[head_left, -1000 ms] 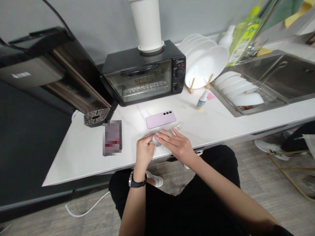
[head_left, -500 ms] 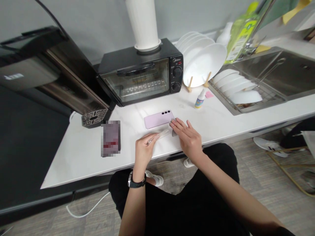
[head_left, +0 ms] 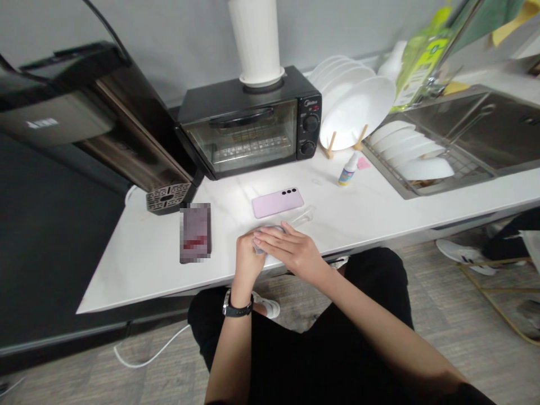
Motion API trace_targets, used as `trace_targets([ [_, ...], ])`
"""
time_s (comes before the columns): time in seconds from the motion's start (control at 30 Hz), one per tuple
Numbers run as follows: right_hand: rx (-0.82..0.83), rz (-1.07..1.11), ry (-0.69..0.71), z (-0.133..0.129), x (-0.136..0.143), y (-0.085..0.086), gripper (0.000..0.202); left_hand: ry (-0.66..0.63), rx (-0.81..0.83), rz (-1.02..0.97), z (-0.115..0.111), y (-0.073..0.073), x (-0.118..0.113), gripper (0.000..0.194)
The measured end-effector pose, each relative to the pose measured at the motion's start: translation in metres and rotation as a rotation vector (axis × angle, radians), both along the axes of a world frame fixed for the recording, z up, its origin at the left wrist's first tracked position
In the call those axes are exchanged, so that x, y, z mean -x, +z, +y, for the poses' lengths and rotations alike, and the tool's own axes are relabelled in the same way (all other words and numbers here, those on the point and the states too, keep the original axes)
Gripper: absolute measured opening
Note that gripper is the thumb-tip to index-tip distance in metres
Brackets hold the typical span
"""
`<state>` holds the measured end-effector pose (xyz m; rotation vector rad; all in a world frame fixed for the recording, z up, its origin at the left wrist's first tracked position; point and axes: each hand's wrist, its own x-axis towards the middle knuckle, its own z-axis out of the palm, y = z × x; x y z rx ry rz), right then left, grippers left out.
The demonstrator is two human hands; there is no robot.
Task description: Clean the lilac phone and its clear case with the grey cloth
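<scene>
A clear phone case (head_left: 304, 216) lies slanted just in front of a lilac phone (head_left: 276, 203), which rests with its camera side up. My left hand (head_left: 248, 254) is closed on the near left end of the case, its fingertips mostly covered. With its fingers together, my right hand (head_left: 289, 246) presses a grey cloth (head_left: 259, 248) over that same end, right against the left hand. Most of the cloth is hidden under the right fingers. A small spray bottle (head_left: 347, 172) with a white top stands behind, to the right of the phone.
On the left are a dark pixelated item (head_left: 196, 233) and a coffee machine (head_left: 169, 197). A toaster oven (head_left: 248, 138) stands at the back, beside racked white plates (head_left: 354, 109). The sink (head_left: 476, 152) with bowls is on the right, near a pink slip (head_left: 363, 163).
My right hand has slid left with the cloth, from the far right end of the case to my left hand, uncovering that far end. The view has shifted slightly.
</scene>
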<state>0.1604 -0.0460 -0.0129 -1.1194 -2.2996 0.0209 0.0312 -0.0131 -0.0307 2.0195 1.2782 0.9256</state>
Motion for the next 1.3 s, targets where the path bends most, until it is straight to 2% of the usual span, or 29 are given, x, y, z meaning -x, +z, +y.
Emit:
trace_targets([
  [0.13, -0.009, -0.021, 0.096, 0.004, -0.019, 0.0, 0.036, -0.031, 0.014, 0.0, 0.001, 0.001, -0.003, 0.018],
  [0.23, -0.002, 0.0, 0.071, 0.007, -0.033, -0.003, 0.035, -0.026, 0.03, -0.011, 0.002, 0.001, -0.005, 0.019],
  [0.33, -0.005, 0.05, -0.007, 0.01, -0.047, -0.006, 0.035, -0.029, 0.053, -0.07, 0.002, 0.004, -0.01, 0.018],
  [0.5, -0.016, 0.115, -0.234, 0.01, -0.06, -0.01, 0.034, -0.011, 0.083, -0.116, 0.002, 0.008, -0.015, 0.019],
  [0.77, 0.012, 0.192, -0.441, 0.002, -0.035, -0.016, 0.043, -0.007, 0.079, -0.133, 0.002, 0.006, -0.013, 0.02],
  [0.93, 0.035, 0.159, -0.389, 0.001, -0.013, -0.016, 0.044, 0.003, 0.042, -0.144, 0.0, 0.01, -0.015, 0.017],
  [1.07, 0.04, 0.128, -0.357, -0.001, 0.004, -0.012, 0.043, 0.033, 0.021, -0.08, 0.001, 0.006, -0.011, 0.014],
  [1.17, 0.043, 0.075, -0.255, -0.002, 0.01, -0.009, 0.04, 0.074, 0.011, -0.022, 0.003, 0.0, -0.004, 0.019],
  [1.3, 0.037, 0.008, -0.098, -0.001, 0.004, -0.005, 0.038, 0.08, 0.013, -0.012, 0.003, -0.004, 0.0, 0.022],
])
